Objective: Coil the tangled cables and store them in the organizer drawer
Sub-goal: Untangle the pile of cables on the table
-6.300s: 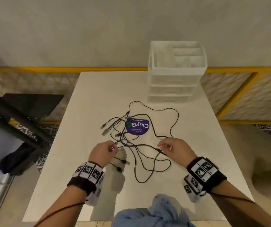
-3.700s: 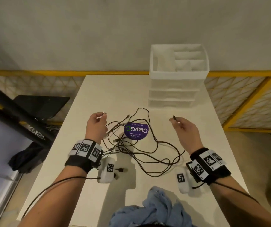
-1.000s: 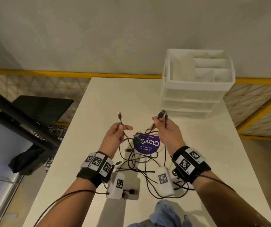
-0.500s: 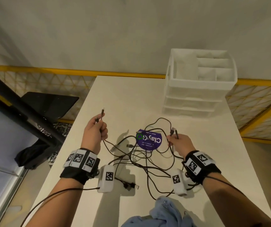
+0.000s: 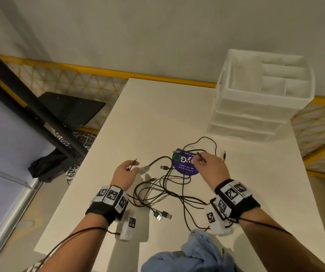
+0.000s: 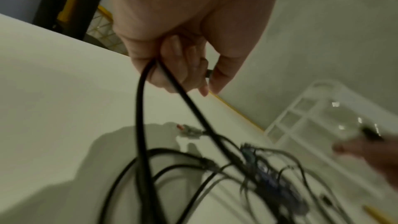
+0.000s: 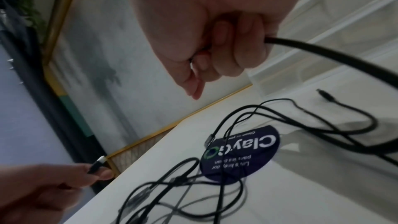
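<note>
Both hands are up over the white counter (image 5: 157,118) — the left hand (image 5: 124,174) has its fingers curled round one black cable end, plug poking out past the thumb, and the right hand (image 5: 211,166) is clamped on another end above the purple sticker (image 5: 183,165). Between the wrists the tangled cables (image 5: 163,193) sprawl loose on the counter, two plugs lying near the front edge. The white drawer organizer (image 5: 256,114) stands at the far right corner — well apart from the cables.
</note>
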{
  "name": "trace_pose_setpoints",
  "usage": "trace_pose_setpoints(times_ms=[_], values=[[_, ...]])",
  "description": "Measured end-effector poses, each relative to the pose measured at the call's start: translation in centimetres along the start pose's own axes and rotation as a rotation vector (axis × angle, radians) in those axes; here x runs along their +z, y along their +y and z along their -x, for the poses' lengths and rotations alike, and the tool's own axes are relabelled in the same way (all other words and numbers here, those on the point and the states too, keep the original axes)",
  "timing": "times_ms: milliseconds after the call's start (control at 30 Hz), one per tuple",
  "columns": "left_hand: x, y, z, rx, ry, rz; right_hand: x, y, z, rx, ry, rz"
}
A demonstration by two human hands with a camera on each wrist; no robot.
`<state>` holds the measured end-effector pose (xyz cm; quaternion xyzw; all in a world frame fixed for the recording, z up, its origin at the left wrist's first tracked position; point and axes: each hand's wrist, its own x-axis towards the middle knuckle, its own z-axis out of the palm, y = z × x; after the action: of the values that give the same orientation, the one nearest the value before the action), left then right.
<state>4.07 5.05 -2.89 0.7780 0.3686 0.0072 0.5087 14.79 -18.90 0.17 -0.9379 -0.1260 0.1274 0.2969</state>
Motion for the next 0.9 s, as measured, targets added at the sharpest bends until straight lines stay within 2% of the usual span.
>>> trace_pose_setpoints(times_ms=[100, 233, 333, 467, 600, 667, 833, 900], values=[[1.7, -0.5, 0.3, 0.086, -0.053, -0.209, 1.4, 0.0, -0.2, -0.045, -0.105, 0.08], [3.7, -0.9, 0.3, 0.098, -0.09, -0.486, 2.1, 0.8, -0.1, -0.046, -0.168, 0.103], [4.1, -0.9, 0.0, 0.093, -0.135, -0.572, 2.1, 1.2, 0.4, -0.059, -0.216, 0.109], [3.9, -0.4, -0.2, 0.132, -0.145, -0.492, 2.4, 1.1, 1.7, -0.118, -0.269, 0.016], [2.9, 0.3, 0.2, 0.159, -0.111, -0.334, 3.4, 0.0, 2.9, -0.222, -0.419, -0.052], [2.2, 0.8, 0.7, 0.159, -0.087, -0.215, 3.4, -0.5, 2.9, -0.221, -0.362, -0.039], [-0.9, 3.1, 2.2, 0.256, -0.026, -0.024, 0.0, 1.1, 1.1, -0.006, 0.055, -0.069], [-2.3, 4.2, 2.6, 0.275, -0.028, 0.107, -1.3, 2.5, 0.8, 0.052, 0.118, -0.016]])
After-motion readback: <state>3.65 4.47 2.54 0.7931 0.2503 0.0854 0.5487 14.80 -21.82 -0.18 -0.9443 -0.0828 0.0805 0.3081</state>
